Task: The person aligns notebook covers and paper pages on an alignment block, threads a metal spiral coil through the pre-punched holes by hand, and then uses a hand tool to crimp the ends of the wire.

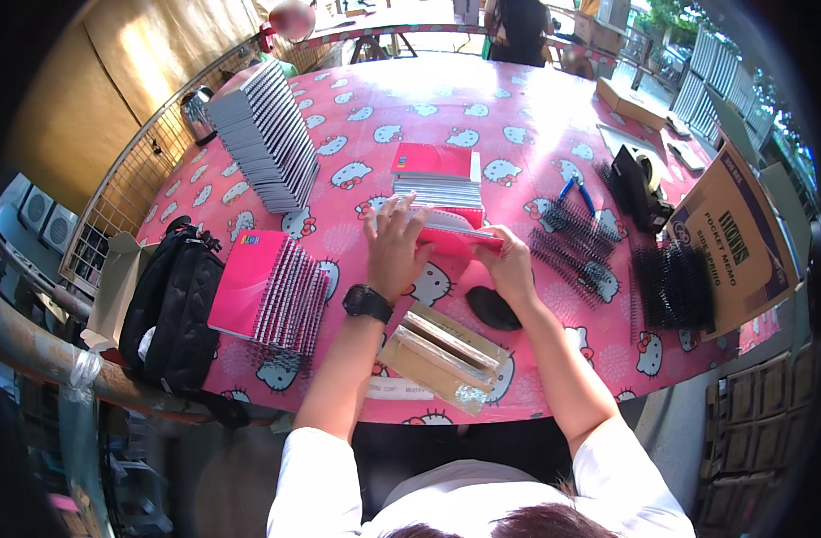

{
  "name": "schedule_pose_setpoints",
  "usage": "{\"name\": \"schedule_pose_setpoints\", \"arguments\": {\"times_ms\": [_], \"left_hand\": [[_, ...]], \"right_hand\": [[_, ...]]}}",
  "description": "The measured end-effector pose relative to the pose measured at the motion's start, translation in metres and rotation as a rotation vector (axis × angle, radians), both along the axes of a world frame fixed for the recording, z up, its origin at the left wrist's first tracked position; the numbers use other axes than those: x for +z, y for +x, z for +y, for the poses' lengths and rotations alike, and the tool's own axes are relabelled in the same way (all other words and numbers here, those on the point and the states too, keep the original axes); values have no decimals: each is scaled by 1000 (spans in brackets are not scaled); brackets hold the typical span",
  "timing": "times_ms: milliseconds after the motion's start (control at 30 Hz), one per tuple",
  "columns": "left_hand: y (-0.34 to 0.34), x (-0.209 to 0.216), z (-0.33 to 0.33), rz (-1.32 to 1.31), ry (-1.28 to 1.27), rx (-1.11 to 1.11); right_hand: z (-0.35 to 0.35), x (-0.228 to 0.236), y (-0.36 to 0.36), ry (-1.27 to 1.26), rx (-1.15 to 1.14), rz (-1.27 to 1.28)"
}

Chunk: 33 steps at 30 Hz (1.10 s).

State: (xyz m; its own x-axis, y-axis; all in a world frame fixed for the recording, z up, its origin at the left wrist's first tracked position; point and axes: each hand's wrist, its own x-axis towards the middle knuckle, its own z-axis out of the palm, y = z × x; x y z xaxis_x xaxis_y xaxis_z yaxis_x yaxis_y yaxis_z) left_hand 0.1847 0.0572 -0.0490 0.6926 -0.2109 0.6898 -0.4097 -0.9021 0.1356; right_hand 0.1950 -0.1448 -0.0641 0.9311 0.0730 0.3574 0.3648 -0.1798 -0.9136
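Near the middle of the table I hold a pink-covered memo notebook (455,238), its pale pages bowed between my hands. My left hand (394,253), with a black watch on the wrist, has its fingers spread, and its thumb and forefinger grip the notebook's left end. My right hand (507,267) is closed on the right end, thumb on the pink cover. Just beyond stands a stack of pink-covered memo pads (437,170). Closer to me lies a wooden jig with slots (446,354), and a black oval object (493,308) sits beside my right wrist.
Spiral-bound notebooks (265,285) lie at left, beside a black bag (173,305). A tall notebook stack (265,134) stands behind them. To the right are black spiral coils (576,247), blue-handled pliers (579,195), a tape dispenser (639,188) and a cardboard box (738,238).
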Motion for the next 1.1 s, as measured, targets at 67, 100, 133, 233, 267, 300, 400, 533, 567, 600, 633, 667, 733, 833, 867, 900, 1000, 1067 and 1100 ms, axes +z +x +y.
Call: {"name": "schedule_pose_setpoints", "arguments": {"times_ms": [67, 100, 133, 233, 267, 300, 400, 533, 567, 600, 633, 667, 733, 833, 867, 900, 1000, 1067, 1100], "left_hand": [[-4, 6, 6, 0, -21, -7], [-8, 8, 7, 0, -32, -12], [-15, 17, 4, -16, -79, -42], [-38, 42, 21, 33, -237, -219], [-44, 47, 22, 6, -243, -242], [-47, 52, 24, 107, -345, -307], [-62, 58, 23, 326, -570, -418], [-78, 85, 17, 404, -624, -598], [-79, 90, 15, 388, -569, -628], [-86, 101, 16, 374, -505, -644], [-96, 117, 14, 417, -452, -684], [-100, 123, 8, 412, -411, -718], [-107, 126, 2, 396, -339, -756], [-108, 121, 2, 393, -260, -778], [-105, 115, 4, 408, -242, -780], [-104, 110, 5, 425, -224, -782], [-104, 103, 6, 432, -224, -762], [-109, 100, 5, 491, -349, -721], [-111, 92, 5, 492, -576, -716]], "right_hand": [[-1, 10, -6, 23, 62, -41], [-3, 15, -11, -12, 57, -100], [-7, 26, -17, -47, 49, -173], [-3, 55, -42, -36, 79, -235], [-4, 60, -53, 19, 96, -199], [-4, 65, -60, 74, 113, -163], [-13, 65, -74, 155, 141, -171], [-26, 85, -102, 108, 180, -277], [-32, 83, -104, 59, 190, -309], [-38, 86, -110, -40, 239, -282], [-42, 82, -117, 15, 297, -236], [-47, 81, -127, 0, 272, -204], [-51, 74, -153, -16, 212, -179], [-44, 68, -184, -117, 140, -215], [-42, 64, -187, -142, 127, -220], [-39, 57, -190, -166, 113, -225], [-29, 37, -196, 131, 55, -180], [-34, 32, -192, -1, 7, -201], [-38, 30, -190, -68, -17, -211]]}}
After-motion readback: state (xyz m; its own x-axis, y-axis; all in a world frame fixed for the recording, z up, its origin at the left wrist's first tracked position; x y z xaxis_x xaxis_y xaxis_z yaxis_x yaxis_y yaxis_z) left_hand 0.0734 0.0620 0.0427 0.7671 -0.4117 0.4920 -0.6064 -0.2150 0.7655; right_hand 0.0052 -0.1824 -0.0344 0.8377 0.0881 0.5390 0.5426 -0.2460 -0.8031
